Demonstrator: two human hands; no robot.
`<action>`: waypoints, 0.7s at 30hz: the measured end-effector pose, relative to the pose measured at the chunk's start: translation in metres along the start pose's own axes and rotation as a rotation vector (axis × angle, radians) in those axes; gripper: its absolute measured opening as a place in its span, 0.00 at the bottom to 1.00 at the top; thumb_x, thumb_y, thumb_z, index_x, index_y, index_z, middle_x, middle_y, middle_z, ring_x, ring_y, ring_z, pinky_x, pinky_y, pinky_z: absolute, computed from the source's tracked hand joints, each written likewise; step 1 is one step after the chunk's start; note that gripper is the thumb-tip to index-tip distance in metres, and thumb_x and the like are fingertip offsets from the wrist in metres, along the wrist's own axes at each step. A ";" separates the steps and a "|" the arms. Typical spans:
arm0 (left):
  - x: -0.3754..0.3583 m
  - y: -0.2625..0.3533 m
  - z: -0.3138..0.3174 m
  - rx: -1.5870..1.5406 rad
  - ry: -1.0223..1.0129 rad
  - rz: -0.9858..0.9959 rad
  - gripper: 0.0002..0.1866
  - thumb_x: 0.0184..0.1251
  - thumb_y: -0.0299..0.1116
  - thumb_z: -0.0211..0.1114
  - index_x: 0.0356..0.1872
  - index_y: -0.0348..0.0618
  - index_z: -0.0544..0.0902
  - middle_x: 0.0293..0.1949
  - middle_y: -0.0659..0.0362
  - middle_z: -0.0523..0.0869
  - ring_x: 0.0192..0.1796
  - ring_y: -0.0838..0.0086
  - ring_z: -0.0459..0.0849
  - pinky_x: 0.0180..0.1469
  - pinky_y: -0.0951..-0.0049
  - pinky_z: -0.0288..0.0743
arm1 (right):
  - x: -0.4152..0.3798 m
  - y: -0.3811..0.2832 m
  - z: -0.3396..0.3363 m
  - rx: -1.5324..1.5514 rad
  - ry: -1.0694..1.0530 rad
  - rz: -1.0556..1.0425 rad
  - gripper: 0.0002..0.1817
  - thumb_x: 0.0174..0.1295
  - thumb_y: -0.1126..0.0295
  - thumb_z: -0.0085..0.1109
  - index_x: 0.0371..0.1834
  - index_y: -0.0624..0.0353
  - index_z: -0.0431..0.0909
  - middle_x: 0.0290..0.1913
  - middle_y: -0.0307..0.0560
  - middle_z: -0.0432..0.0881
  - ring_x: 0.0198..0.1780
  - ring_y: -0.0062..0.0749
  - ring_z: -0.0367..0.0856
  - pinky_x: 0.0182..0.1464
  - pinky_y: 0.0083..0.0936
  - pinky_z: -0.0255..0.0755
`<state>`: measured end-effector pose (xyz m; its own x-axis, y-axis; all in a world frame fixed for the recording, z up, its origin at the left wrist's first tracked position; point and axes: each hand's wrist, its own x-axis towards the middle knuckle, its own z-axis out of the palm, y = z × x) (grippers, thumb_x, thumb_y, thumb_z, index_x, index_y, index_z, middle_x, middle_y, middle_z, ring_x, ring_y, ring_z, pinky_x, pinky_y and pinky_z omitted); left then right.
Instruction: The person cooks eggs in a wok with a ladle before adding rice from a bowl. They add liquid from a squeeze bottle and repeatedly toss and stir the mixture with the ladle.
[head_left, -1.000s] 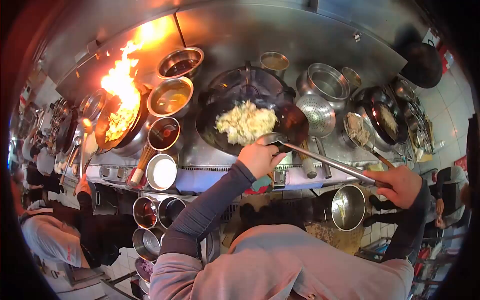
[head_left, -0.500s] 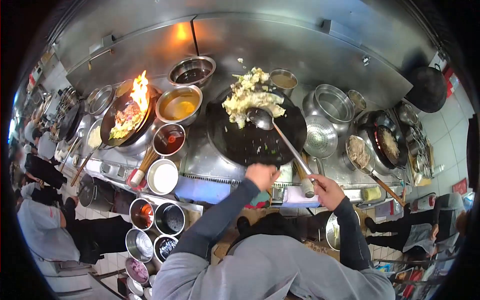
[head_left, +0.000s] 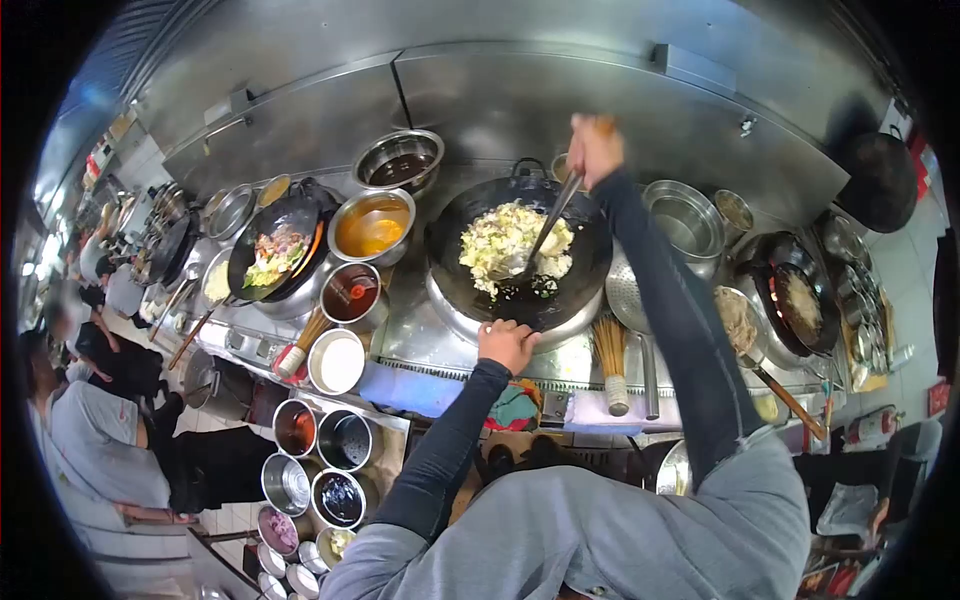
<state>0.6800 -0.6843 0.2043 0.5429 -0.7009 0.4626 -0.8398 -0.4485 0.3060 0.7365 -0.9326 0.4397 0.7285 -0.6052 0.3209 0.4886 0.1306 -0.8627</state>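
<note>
Your right hand point(head_left: 594, 148) grips the ladle point(head_left: 548, 222) at the wok's point(head_left: 520, 262) far rim, shaft slanting down-left into the rice point(head_left: 505, 243); left hand point(head_left: 506, 343) clamps the near rim.

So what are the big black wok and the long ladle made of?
The wok looks like dark, seasoned steel or iron: matte black inside, no shine. The ladle looks like bare polished metal, probably steel, with a thin silvery shaft that catches light.
</note>
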 end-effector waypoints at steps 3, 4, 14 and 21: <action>-0.003 0.005 0.003 0.053 -0.072 -0.165 0.14 0.62 0.48 0.61 0.29 0.52 0.85 0.29 0.61 0.81 0.42 0.64 0.78 0.42 0.56 0.67 | 0.042 -0.060 0.002 0.126 -0.070 0.028 0.16 0.65 0.66 0.56 0.20 0.52 0.66 0.11 0.33 0.64 0.09 0.22 0.62 0.13 0.23 0.55; -0.004 0.004 0.004 0.032 -0.094 -0.179 0.14 0.62 0.49 0.61 0.29 0.52 0.85 0.29 0.61 0.81 0.42 0.64 0.78 0.41 0.57 0.67 | 0.047 -0.071 -0.012 0.258 -0.234 0.007 0.15 0.65 0.65 0.57 0.21 0.52 0.67 0.11 0.33 0.64 0.09 0.22 0.63 0.13 0.23 0.56; -0.001 0.003 0.009 0.027 0.007 -0.171 0.13 0.61 0.48 0.63 0.30 0.51 0.85 0.28 0.62 0.80 0.40 0.64 0.78 0.36 0.57 0.69 | -0.015 0.009 0.041 -0.185 0.003 -0.252 0.16 0.60 0.71 0.61 0.18 0.57 0.67 0.14 0.34 0.71 0.17 0.18 0.70 0.22 0.25 0.65; -0.002 -0.010 0.003 -0.021 -0.093 -0.061 0.15 0.64 0.48 0.60 0.29 0.48 0.82 0.29 0.58 0.80 0.38 0.60 0.78 0.36 0.55 0.71 | 0.039 -0.008 -0.012 -0.118 0.022 -0.243 0.12 0.65 0.68 0.57 0.22 0.54 0.72 0.14 0.31 0.69 0.17 0.17 0.70 0.17 0.17 0.63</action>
<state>0.6876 -0.6796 0.1977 0.5892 -0.7216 0.3634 -0.8043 -0.4810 0.3489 0.7558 -0.9663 0.4543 0.5850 -0.6250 0.5168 0.5875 -0.1128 -0.8014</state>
